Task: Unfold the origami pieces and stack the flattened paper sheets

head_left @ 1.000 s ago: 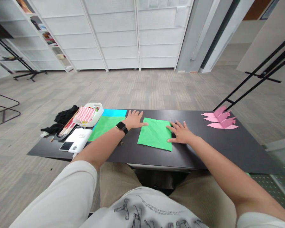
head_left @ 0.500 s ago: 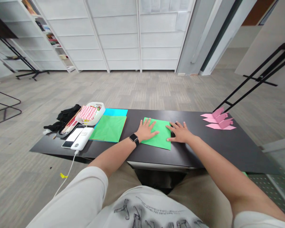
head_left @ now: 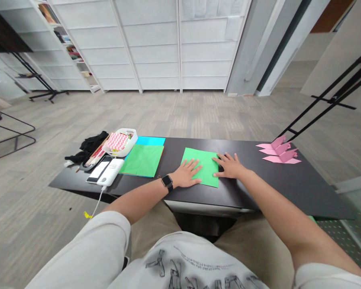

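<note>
A single sheet of green paper lies flat on the dark table in front of me. My left hand rests on its lower left part, fingers spread, with a watch on the wrist. At the sheet's right edge is my right hand, fingers apart, the fingertips touching the paper's border. Neither hand grips anything. The left hand covers the sheet's lower left corner.
Left on the table lies a stack of coloured paper, green on top. Beside it are a white basket, a white power bank with a cable, a phone and black cloth. Several folded pink paper birds stand at the right.
My left hand has slid down the green sheet toward its near left corner, uncovering the upper left part. My right hand stays at the right edge. The view has shifted slightly.
</note>
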Demonstrator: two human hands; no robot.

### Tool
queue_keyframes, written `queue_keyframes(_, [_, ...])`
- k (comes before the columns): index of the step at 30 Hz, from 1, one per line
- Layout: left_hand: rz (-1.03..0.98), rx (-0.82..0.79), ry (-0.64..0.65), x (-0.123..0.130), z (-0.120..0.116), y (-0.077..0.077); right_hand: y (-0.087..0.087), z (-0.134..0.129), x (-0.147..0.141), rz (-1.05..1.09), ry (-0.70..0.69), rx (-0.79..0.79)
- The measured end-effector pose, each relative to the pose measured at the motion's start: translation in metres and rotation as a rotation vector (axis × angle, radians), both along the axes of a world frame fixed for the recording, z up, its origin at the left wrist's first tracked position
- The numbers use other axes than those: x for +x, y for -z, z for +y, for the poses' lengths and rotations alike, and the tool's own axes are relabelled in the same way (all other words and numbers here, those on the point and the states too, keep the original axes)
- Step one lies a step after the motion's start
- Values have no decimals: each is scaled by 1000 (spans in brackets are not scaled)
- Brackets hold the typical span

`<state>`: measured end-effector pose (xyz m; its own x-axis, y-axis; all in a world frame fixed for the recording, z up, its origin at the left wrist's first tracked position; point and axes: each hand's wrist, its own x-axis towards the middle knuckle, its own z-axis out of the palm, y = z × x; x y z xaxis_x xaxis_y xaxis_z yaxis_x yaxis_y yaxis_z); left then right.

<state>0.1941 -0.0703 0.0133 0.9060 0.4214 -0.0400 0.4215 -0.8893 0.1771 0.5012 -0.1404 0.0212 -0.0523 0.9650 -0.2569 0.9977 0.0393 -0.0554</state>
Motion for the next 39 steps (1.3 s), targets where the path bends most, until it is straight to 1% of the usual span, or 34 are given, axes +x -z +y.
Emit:
queue_keyframes(1, [-4, 2, -20, 1, -2, -1, 1, 0, 0, 3, -1, 2])
queue_keyframes(3, [-73, 38, -32, 4, -3, -4, 2, 0, 1, 8, -2, 8])
queue_keyframes(5, [-125, 61, 6, 8, -3, -7, 3, 0, 2, 9, -1, 10])
queue_keyframes(8, [-38, 7, 86, 9, -6, -7, 3, 0, 2, 8, -1, 11])
queue_keyframes(10, [-11, -7, 93, 6, -7, -8, 3, -1, 1, 11, -4, 16])
queue_keyframes(12, [-74, 26, 111, 2, -6, -12, 3, -2, 0, 17, -3, 19])
queue_keyframes(14, [-126, 60, 169, -3, -6, -17, 2, -3, -1, 27, -1, 22])
queue_keyframes(17, [-104, 86, 244, -9, -9, -21, -2, -3, 1, 66, 13, 23])
queue_keyframes(20, [-85, 153, 243, -12, -14, -22, -5, -3, 4, 156, 55, 54])
queue_keyframes(22, [-89, 190, 212, -15, -15, -22, -6, -5, 5, 206, 119, 160])
queue_keyframes(24, [-123, 205, 158, -19, -10, -25, -3, -9, 5, 222, 213, 345])
queue_keyframes(27, [-250, 226, 68, -30, 3, -32, 8, -15, 7, 237, 342, 626])
queue_keyframes(30, [-421, 284, 8, -48, 19, -42, 22, -16, 16, 332, 425, 830])
queue_keyframes(32, [-521, 344, -15, -64, 27, -49, 30, -14, 25, 404, 460, 957])
queue_keyframes(35, [-634, 430, -78, -99, 34, -60, 39, -9, 38, 489, 439, 1053])
queue_keyframes(37, [-685, 472, -160, -128, 36, -62, 41, -7, 42, 515, 426, 1083])
queue_keyframes(39, [-720, 492, -297, -158, 36, -57, 41, -6, 42, 527, 420, 1089])
